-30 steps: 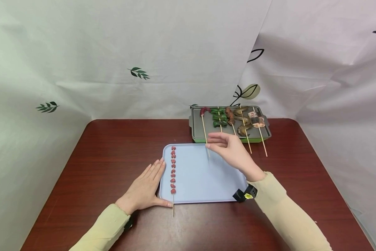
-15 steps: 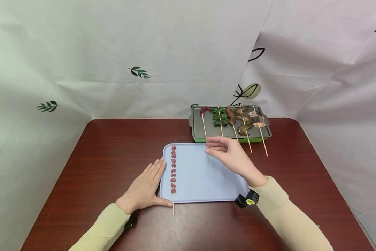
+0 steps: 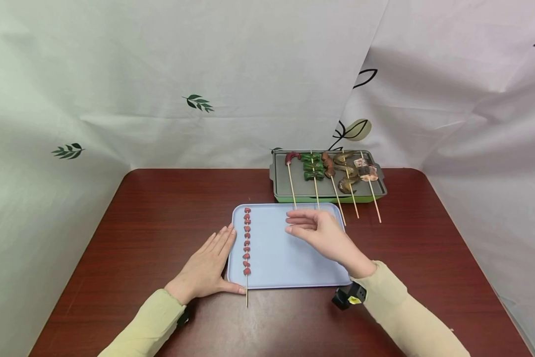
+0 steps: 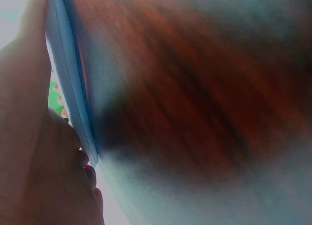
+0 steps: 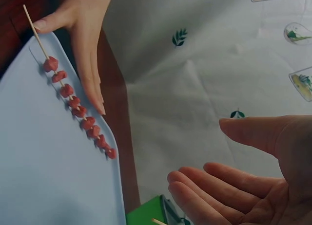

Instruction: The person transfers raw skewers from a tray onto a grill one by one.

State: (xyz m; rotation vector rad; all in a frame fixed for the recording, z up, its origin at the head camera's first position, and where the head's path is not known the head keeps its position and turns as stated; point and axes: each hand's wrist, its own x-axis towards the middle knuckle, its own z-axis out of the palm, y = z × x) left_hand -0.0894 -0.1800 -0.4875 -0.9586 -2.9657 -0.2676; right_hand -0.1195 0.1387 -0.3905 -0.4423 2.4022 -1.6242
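Observation:
My left hand (image 3: 207,270) rests against the left edge of a pale blue tray (image 3: 289,263), fingers straight and thumb at the near corner, close to the stick. Along the tray's left side lies a skewer of small red meat pieces (image 3: 247,256), its bare stick sticking out over the near rim. Over the tray's far right part hovers my right hand (image 3: 323,235). Its thumb and fingers stand apart with nothing between them in the right wrist view. It hides the lower stick ends of the dark red curled skewer (image 3: 292,157) and the green pepper skewer (image 3: 313,167).
Behind the blue tray stands a grey grill pan (image 3: 281,184) with a green base. It also holds a brown meat skewer (image 3: 327,164), a skewer of brownish pieces (image 3: 347,185) and a fish-like chunk skewer (image 3: 366,170). Patterned white cloth (image 3: 249,119) hangs behind the table.
My right hand has drawn back from beside the dark red skewer's stick, toward me over the blue tray. The skewers and my left hand have stayed in place.

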